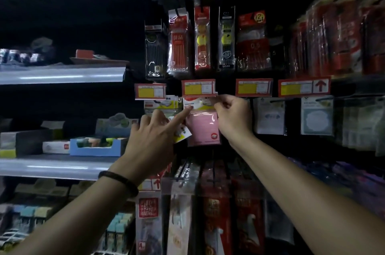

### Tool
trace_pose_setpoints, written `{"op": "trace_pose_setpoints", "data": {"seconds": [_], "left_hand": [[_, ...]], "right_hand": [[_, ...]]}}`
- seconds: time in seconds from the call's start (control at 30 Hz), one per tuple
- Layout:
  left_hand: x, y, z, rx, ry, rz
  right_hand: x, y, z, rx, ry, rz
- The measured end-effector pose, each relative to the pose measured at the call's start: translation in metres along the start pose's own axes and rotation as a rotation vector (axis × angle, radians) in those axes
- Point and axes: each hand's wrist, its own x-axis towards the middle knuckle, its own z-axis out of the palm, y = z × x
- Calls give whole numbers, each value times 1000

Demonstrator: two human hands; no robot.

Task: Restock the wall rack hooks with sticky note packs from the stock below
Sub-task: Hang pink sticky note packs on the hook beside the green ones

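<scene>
I hold the pink sticky note pack up just below the red-and-yellow price tag. My right hand pinches the pack's header under the tag's right end. My left hand, lower left of the tag, stretches its forefinger onto the header, its other fingers curled. A white-and-yellow pack shows beneath that hand, but I cannot tell whether it grips it.

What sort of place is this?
Probably a stationery shop: pen packs hang in a row, red-and-yellow price tags sit below them, and the right hand pinches a pink sticky note pack.
</scene>
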Motion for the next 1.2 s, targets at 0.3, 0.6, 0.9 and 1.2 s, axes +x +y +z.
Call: {"op": "trace_pose_setpoints", "data": {"seconds": [0.3,0.6,0.9,1.2], "left_hand": [[16,1,7,-1,-13,-37],[18,5,12,-32,-57,-66],[14,3,12,-132,-136,-110],[-20,-4,-6,-1032,17,-315]], "right_hand": [[10,2,12,88,42,42],[16,7,19,84,80,139],[10,7,14,-124,135,70],[-62,23,-9,-103,-89,-274]]}}
